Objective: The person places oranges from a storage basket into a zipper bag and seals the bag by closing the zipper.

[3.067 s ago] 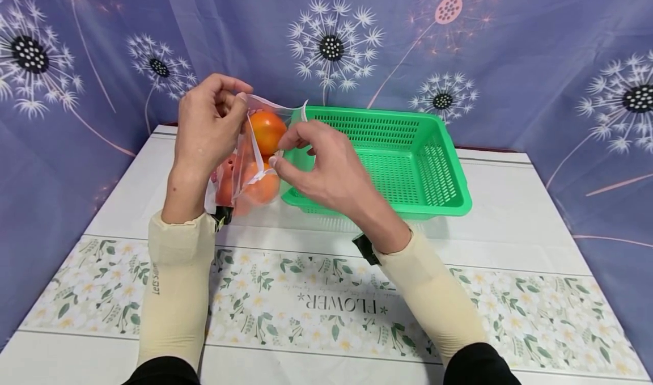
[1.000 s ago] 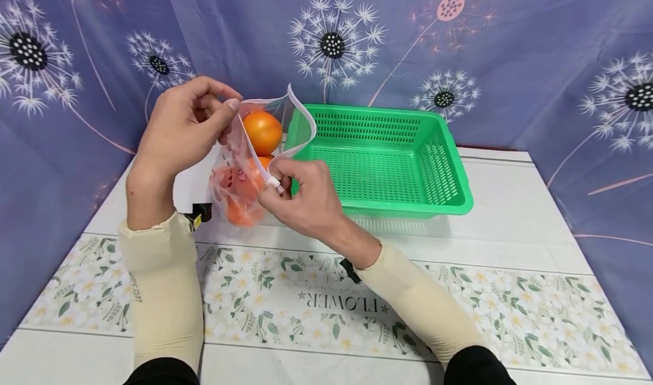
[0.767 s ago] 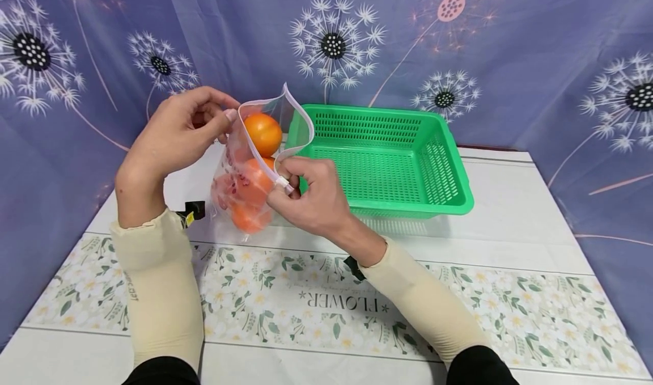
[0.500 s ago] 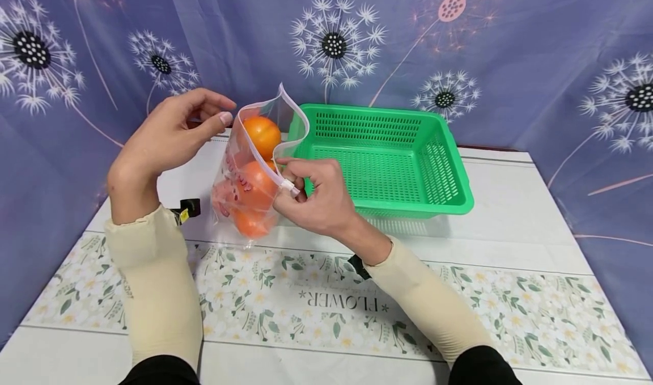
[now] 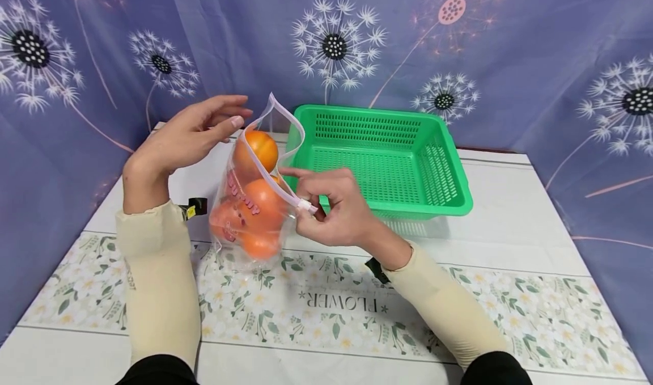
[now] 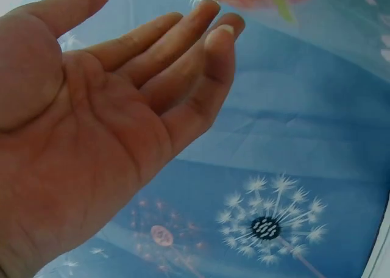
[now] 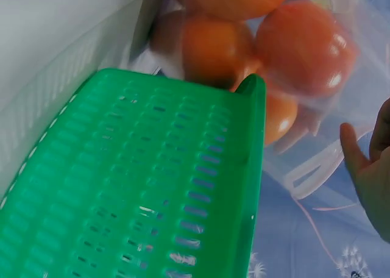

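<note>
A clear zip bag [image 5: 230, 176] with pink lettering hangs left of centre in the head view, its mouth spread and tilted up. Several round orange-red fruits [image 5: 262, 149], which look like tomatoes, fill it. My right hand [image 5: 339, 206] pinches the bag's lower right corner by the white zip slider [image 5: 304, 204], forefinger extended along the mouth. My left hand [image 5: 186, 132] is beside the upper left edge of the mouth, fingers extended and holding nothing. Its bare palm [image 6: 85, 131] shows in the left wrist view. More fruits [image 7: 308, 49] press against the film in the right wrist view.
A green slotted basket [image 5: 463, 201] stands right behind the bag, its near left rim overlapped by the bag. A white table with a floral strip [image 5: 326, 334] lies under both forearms. A purple dandelion-print curtain [image 5: 388, 16] closes off the back and sides.
The bag's mouth has spread wider, and the bag has come lower and nearer to me. My left hand has let go of the mouth edge; my right hand now pinches the slider corner.
</note>
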`<state>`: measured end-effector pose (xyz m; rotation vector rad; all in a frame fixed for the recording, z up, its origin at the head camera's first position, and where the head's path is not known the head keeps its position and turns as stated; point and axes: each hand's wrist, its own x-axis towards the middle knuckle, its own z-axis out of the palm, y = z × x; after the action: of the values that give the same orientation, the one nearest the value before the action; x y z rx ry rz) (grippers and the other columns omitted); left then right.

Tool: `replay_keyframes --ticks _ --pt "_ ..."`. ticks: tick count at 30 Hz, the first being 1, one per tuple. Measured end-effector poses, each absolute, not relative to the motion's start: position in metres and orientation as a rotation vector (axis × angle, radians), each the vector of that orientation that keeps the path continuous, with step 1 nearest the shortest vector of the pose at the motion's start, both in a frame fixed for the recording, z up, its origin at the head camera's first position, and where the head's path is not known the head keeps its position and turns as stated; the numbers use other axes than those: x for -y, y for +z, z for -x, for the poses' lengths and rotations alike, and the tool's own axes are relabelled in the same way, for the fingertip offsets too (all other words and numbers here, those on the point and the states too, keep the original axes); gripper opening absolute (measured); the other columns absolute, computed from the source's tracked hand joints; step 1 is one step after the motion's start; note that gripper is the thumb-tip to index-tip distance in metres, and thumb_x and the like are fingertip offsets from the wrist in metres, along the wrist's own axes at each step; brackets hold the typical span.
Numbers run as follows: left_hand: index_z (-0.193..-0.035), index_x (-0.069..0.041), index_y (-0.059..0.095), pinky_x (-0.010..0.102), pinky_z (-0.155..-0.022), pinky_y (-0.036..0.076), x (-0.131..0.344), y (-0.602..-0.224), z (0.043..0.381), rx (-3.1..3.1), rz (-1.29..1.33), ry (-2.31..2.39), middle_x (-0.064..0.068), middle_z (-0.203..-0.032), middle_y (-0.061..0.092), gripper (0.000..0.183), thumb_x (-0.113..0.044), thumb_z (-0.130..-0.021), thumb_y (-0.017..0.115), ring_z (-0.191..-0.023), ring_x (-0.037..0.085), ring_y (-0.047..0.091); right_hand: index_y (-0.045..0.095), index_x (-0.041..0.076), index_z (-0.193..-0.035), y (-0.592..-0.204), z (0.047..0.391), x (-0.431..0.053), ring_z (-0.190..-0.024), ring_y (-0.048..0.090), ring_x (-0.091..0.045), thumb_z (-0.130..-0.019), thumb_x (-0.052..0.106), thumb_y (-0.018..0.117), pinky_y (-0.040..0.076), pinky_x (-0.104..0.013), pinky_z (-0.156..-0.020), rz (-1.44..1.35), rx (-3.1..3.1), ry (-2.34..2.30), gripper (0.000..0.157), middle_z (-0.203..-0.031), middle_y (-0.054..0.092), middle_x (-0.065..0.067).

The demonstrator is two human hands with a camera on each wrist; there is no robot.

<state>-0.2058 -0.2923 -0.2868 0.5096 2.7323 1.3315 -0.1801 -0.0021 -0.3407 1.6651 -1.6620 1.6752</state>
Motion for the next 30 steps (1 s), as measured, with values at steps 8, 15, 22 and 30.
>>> replay_keyframes --ticks 8,15,22,30 --pt "-0.16 -0.012 0.046 0.022 -0.104 0.049 0.282 -0.292 0.213 -2.612 -0.589 1.375 0.014 -0.147 0.061 0.049 -0.027 -0.113 0.052 -0.129 0.026 0.063 0.049 0.011 -0.065 -0.341 0.182 -0.014 -0.042 0.028 -0.011 -0.067 -0.006 0.049 0.057 -0.055 -0.103 -1.814 1.548 1.689 0.017 -0.055 0.037 0.004" --pt "-0.128 -0.005 0.067 0.024 -0.088 0.055 0.277 -0.29 0.211 -2.631 -0.69 1.478 0.012 -0.113 0.075 0.023 -0.018 -0.11 0.06 -0.101 0.025 0.07 0.056 0.008 -0.066 -0.339 0.186 -0.029 -0.042 0.025 -0.013 -0.067 -0.007 0.047 0.062 -0.055 -0.092 -1.85 1.486 1.751 0.018 -0.057 0.045 0.001" --pt "-0.11 -0.004 0.073 0.025 -0.083 0.053 0.278 -0.287 0.207 -2.653 -0.769 1.51 0.008 -0.1 0.076 0.011 -0.01 -0.106 0.066 -0.089 0.022 0.068 0.059 0.003 -0.068 -0.337 0.191 -0.047 -0.044 0.027 -0.012 -0.07 -0.01 0.05 0.063 -0.053 -0.089 -1.831 1.461 1.82 0.016 -0.056 0.043 -0.001" --pt "-0.104 0.001 0.071 0.025 -0.09 0.057 0.286 -0.282 0.2 -2.56 -0.859 1.538 0.013 -0.097 0.076 0.008 -0.006 -0.104 0.067 -0.09 0.023 0.072 0.06 0.002 -0.07 -0.333 0.193 -0.072 -0.056 0.049 -0.014 -0.072 -0.011 0.052 0.063 -0.039 -0.082 -1.787 1.531 1.86 0.016 -0.06 0.049 -0.004"
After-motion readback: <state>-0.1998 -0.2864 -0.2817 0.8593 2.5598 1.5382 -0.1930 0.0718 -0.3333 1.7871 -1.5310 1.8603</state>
